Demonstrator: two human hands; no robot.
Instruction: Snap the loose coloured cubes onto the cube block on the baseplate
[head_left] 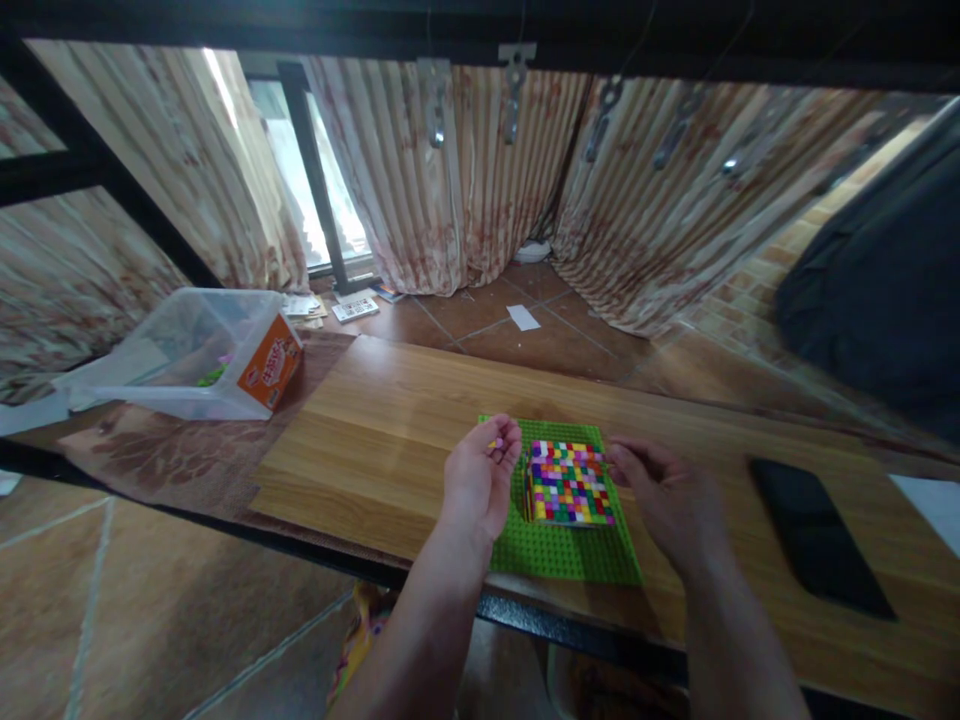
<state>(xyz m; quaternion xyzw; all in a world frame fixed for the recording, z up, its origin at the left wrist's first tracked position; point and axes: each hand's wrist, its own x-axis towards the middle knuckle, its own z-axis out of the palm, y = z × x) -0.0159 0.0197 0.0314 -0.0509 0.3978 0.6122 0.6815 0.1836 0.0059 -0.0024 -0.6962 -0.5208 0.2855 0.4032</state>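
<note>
A green studded baseplate (562, 560) lies on the wooden board, bearing a square block built of many small multicoloured toy bricks (571, 485). My left hand (484, 470) is palm up at the left of this block, its fingers curled around a few tiny toy bricks (496, 444), yellow and pink among them. At the block's right edge, my right hand (664, 490) has its thumb and forefinger pinched together, close to the top bricks. Whatever sits between those fingertips is too small to make out.
A clear plastic bin (202, 350) with an orange label and some green and pink pieces inside stands at the left. A black phone (817, 535) lies right of my right hand. White paper (930, 505) is at the right edge. Curtains (480, 180) hang behind.
</note>
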